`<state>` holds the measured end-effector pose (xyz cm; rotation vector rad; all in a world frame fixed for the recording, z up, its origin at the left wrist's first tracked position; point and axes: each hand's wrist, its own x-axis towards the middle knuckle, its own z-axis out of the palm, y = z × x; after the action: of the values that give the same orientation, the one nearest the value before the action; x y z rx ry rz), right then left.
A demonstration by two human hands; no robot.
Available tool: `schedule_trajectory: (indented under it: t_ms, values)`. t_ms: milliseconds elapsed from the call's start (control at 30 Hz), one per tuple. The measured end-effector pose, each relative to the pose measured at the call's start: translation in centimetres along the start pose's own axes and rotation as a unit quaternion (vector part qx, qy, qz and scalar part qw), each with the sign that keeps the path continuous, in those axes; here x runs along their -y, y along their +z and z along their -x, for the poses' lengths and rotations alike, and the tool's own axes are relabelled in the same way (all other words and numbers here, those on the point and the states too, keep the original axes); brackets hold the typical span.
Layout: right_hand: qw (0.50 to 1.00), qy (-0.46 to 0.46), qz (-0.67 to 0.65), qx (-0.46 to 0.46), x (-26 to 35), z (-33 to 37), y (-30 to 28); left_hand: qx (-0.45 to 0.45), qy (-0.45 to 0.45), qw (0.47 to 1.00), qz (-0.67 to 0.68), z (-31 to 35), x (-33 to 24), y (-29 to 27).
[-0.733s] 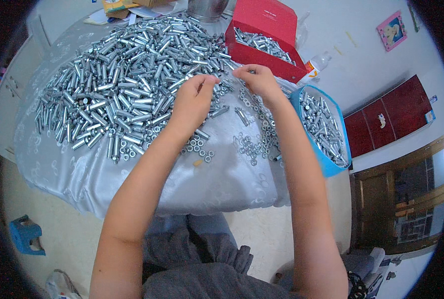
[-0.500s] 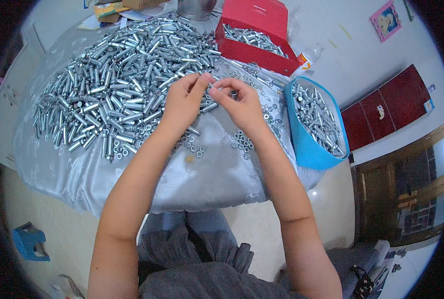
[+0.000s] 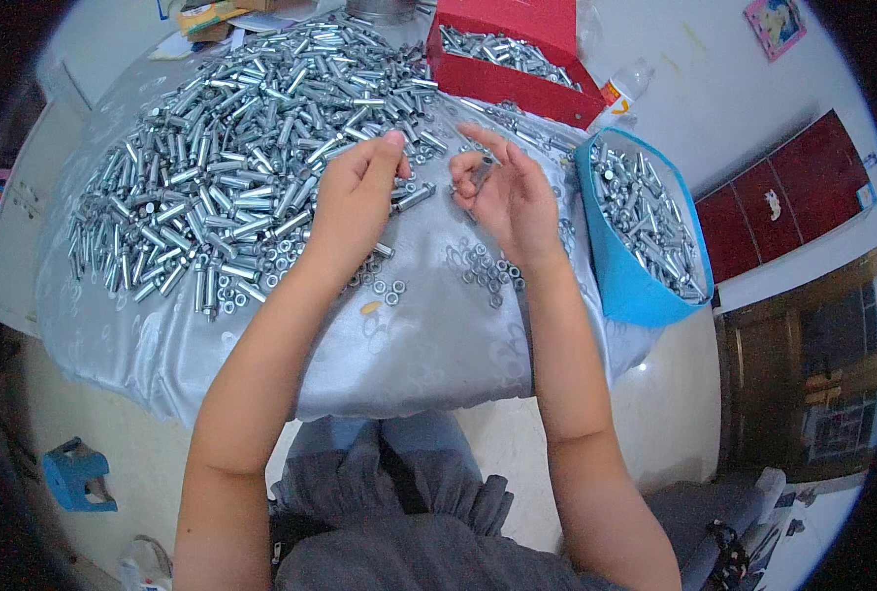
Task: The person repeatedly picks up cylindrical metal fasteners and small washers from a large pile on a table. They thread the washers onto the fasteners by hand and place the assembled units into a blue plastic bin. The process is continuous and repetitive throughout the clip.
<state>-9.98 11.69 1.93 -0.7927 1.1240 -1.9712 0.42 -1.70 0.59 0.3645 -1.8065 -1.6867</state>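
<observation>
My left hand is closed at the near right edge of a big pile of silvery sleeve anchor bolts. Its thumb presses on the bent fingers; whatever they hold is hidden. Just right of it, a single sleeve anchor bolt lies on the cloth. My right hand hovers to the right, apart from the left, palm partly turned up. Its index finger stretches out while other fingers curl loosely, and I see nothing gripped. Loose hex nuts lie below the right hand, and more nuts lie beside my left wrist.
A red box of bolts stands at the back right, by a clear bottle. A blue fabric bin full of bolts is at the right. Shiny grey cloth covers the table. A blue stool stands on the floor, lower left.
My hands were together at the fingertips; now they are apart. The right hand has moved right and its fingers have spread. The left hand stays closed in nearly the same place.
</observation>
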Motion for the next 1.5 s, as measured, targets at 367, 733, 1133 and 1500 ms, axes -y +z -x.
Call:
schedule_trajectory:
  t_ms: [367, 733, 1133, 1500]
  values:
    - [0.996, -0.054, 0.047, -0.056, -0.2, -0.5, -0.3, 0.102, 0.01, 0.993, -0.049, 0.6, 0.7, 1.1]
    - [0.988, -0.029, 0.151, -0.027, -0.1, 0.2, 0.5, 0.15, -0.087, 0.985, -0.004, 1.4, -0.3, 1.2]
    - [0.974, -0.051, 0.221, -0.016, -0.3, 0.6, 1.4, 0.059, -0.021, 0.998, -0.006, 1.3, 1.0, 1.4]
    - [0.99, 0.013, 0.116, 0.081, -1.6, 1.0, 1.8, 0.01, -0.036, 0.998, 0.046, 1.2, 0.5, 1.6]
